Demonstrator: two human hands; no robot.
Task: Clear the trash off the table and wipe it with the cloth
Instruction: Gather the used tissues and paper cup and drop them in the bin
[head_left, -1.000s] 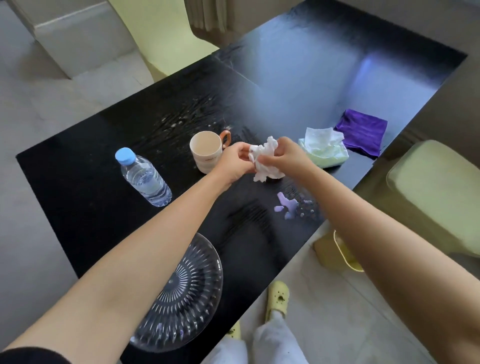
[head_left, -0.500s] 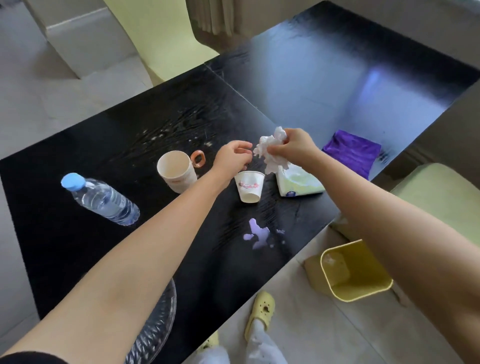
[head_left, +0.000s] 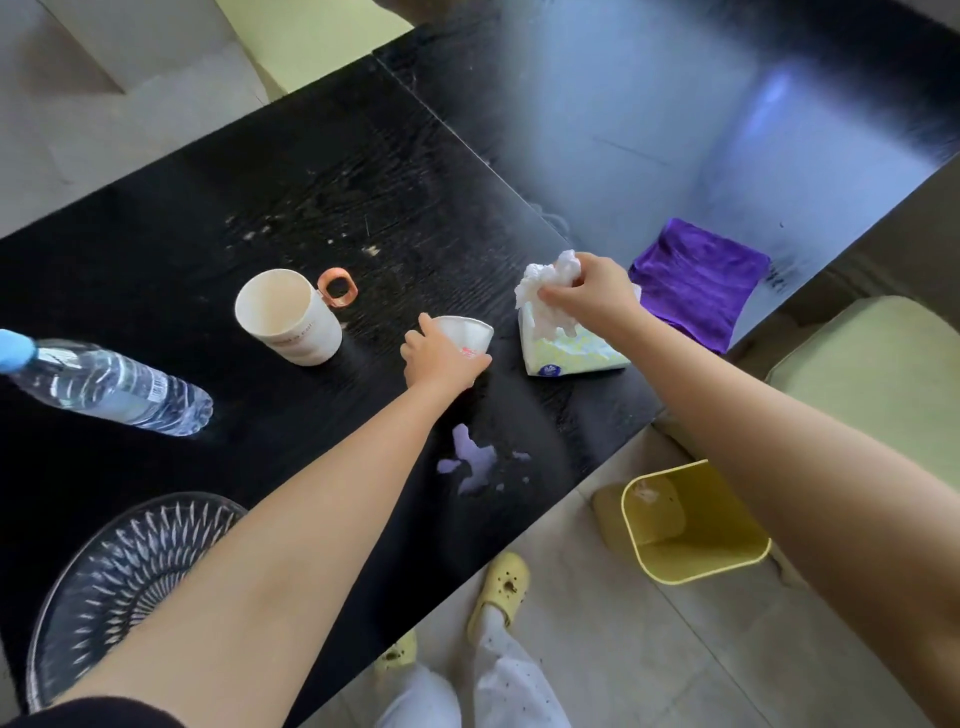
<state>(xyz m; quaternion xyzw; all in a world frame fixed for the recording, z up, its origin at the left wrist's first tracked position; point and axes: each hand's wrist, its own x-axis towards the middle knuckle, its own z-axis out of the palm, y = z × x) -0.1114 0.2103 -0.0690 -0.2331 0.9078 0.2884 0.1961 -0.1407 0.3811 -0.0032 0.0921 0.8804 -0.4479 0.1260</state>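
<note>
My right hand (head_left: 589, 296) grips a crumpled white tissue (head_left: 545, 283) above a tissue pack (head_left: 569, 356) on the black table (head_left: 311, 171). My left hand (head_left: 441, 358) is closed around a small white paper cup (head_left: 467, 335) with red print, squeezing its rim out of round. A purple cloth (head_left: 698, 280) lies folded near the table's right edge, behind the right hand. A pale spill (head_left: 470, 460) sits on the table close to the near edge. A yellow bin (head_left: 691, 525) stands on the floor below the table's edge, with some trash inside.
A beige mug (head_left: 288, 317) with an orange handle stands left of the paper cup. A water bottle (head_left: 109, 384) with a blue cap is at far left. A clear glass plate (head_left: 124, 577) sits at the near left corner. Pale green chairs (head_left: 872, 374) flank the table.
My left hand let go of the tissue, dropped to the paper cup and closed on it. My right hand kept the tissue and moved right over the tissue pack.
</note>
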